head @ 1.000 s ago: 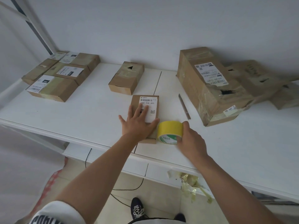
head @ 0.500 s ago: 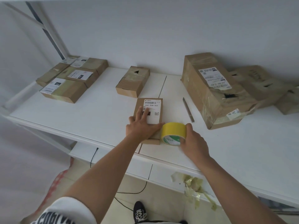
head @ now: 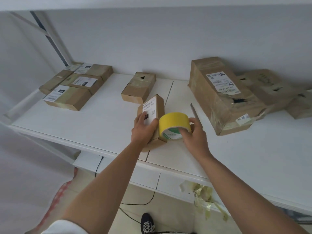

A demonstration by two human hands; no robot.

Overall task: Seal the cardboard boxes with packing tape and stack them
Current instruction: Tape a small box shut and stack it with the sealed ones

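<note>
Standing at a white table [head: 84, 125], a person tilts a small labelled cardboard box [head: 152, 112] up on its edge near the front, the left hand [head: 143, 130] grasping its near end. The right hand [head: 194, 134] clasps a yellow tape roll [head: 173, 122], thumb inside the core, pressed against the box's right side. More boxes sit behind: a group [head: 74, 88] far left, one [head: 138, 86] centre, larger ones [head: 222, 93] right.
</note>
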